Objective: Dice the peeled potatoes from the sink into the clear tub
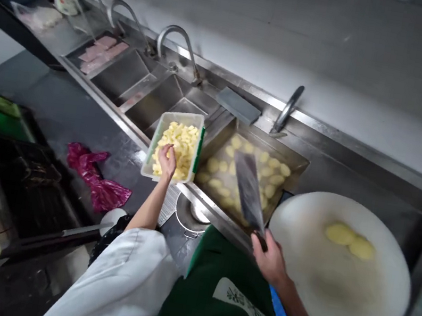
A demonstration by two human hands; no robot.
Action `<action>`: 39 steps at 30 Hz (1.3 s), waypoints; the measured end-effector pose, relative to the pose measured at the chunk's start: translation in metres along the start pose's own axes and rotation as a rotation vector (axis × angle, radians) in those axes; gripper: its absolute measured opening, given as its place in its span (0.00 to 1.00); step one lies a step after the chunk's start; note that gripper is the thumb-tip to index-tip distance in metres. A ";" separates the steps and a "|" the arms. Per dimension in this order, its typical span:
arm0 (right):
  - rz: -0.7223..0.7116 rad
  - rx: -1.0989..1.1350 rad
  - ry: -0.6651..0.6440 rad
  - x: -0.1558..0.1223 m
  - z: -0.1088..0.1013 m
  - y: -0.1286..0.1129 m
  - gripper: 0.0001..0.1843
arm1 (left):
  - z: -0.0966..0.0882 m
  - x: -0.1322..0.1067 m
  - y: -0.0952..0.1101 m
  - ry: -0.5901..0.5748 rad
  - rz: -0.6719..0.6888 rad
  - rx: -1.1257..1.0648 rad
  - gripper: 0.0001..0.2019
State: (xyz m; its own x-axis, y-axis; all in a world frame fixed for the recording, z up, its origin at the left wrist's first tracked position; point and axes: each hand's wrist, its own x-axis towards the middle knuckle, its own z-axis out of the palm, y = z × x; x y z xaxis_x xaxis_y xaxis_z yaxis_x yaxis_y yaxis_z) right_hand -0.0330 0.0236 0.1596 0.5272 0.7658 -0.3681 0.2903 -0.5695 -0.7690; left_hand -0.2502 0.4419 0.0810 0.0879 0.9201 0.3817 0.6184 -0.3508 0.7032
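In the head view my right hand [270, 259] is wrapped round the handle of a cleaver [248, 188]. Its broad blade points up and away, over the sink basin [299, 164] where several peeled potatoes [215, 183] lie in cloudy water. My left hand [167, 160] is over a clear plastic tub [150, 161] heaped with cut potato chunks [184, 140]. Its fingers are curled in at the top of the heap, and whatever they hold is hidden. The tub rests at the front edge of the sinks.
To the right stands a large white round cutting board [299, 280] with two potato pieces [351, 241] on it. Curved faucets [181, 31] line the back. A grey slab [238, 106] lies behind the basin. A metal pot [185, 213] and a magenta plastic bag [98, 177] are below.
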 end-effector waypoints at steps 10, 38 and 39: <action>0.445 -0.427 0.293 -0.194 -0.095 0.171 0.19 | 0.192 -0.159 0.246 -0.643 0.459 -0.452 0.20; 0.334 -0.554 0.016 -0.174 -0.135 0.222 0.15 | 0.187 -0.383 0.283 -0.943 0.823 -0.366 0.18; 0.332 -0.560 0.014 -0.175 -0.136 0.221 0.15 | 0.188 -0.384 0.281 -0.971 0.870 -0.373 0.17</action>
State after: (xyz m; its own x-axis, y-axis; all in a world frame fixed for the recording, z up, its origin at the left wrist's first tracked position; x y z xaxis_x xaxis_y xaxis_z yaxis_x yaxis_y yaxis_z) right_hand 0.0473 -0.2765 0.1253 0.6698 0.5208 -0.5292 0.4808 -0.8474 -0.2254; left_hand 0.0364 0.0227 0.0193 0.9454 0.0738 0.3173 -0.1525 -0.7604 0.6312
